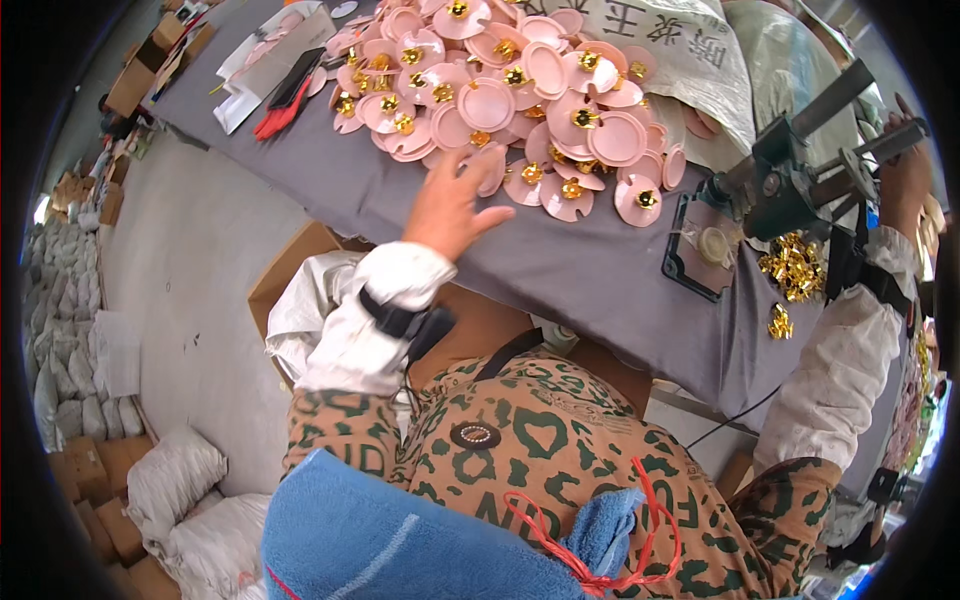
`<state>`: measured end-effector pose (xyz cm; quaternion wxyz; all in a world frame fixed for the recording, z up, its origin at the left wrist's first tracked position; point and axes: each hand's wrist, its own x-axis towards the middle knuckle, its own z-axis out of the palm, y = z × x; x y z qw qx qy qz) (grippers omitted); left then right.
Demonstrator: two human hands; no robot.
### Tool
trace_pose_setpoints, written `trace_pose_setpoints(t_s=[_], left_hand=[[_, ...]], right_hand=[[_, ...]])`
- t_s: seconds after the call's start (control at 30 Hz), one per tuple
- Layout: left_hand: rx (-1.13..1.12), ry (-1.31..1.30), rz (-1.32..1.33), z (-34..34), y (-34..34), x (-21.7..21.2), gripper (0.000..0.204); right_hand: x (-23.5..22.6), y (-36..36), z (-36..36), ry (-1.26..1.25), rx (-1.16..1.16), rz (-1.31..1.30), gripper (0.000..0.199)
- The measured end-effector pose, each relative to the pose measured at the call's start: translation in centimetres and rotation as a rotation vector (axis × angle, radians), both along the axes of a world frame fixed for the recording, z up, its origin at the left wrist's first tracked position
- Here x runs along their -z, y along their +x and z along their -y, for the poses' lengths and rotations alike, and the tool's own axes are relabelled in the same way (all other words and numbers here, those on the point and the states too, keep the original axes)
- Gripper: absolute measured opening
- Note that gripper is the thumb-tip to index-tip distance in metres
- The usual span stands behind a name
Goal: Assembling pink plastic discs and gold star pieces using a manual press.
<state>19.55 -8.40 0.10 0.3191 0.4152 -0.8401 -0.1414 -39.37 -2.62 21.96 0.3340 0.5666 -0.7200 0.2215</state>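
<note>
Left hand (455, 210): grip wide, fingers spread at the near edge of a heap of pink discs (487, 105); contact with the nearest disc could not be told. Right hand (905, 175): at the lever (890, 140) of a green press (780, 185); fingers partly hidden, closure could not be told.

Discs: round, most fitted with gold clips (583, 118), heaped on the far middle of the bench (540, 250). Loose gold pieces (795, 265): piled just beside the press, near side.

Bench: covered in grey cloth, wrinkled toward the right. Far left, one white box (275, 50) and one black-and-red article (285, 105).

Under the near edge: one open carton (290, 255) with white sheeting (318, 285) over its side.

Room: bare grey floor (200, 330) to the left; stacked pale sacks (50, 330) along its far-left side; bulging white sacks (180, 475) and brown boxes (85, 470) near left.

Writing: large dark characters, inverted from this side, on a pale woven bag (700, 60) at the far right; bold dark capitals on the person's patterned shirt (540, 410), partly covered by a blue towel (380, 530).
</note>
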Motion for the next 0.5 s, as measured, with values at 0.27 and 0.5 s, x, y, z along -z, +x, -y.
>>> trace_pose_setpoints(t_s=[0.27,0.5], left_hand=[[-0.143,-0.046,0.058,3.7,0.6,5.4,0.052],[-0.052,0.065,-0.192,-1.1,-4.3,2.4,0.033]], right_hand=[[-0.1,9.0,-0.2,-0.410,-0.580,1.012,0.029],[-0.1,8.6,-0.1,-0.440,-0.373,0.555,0.031]])
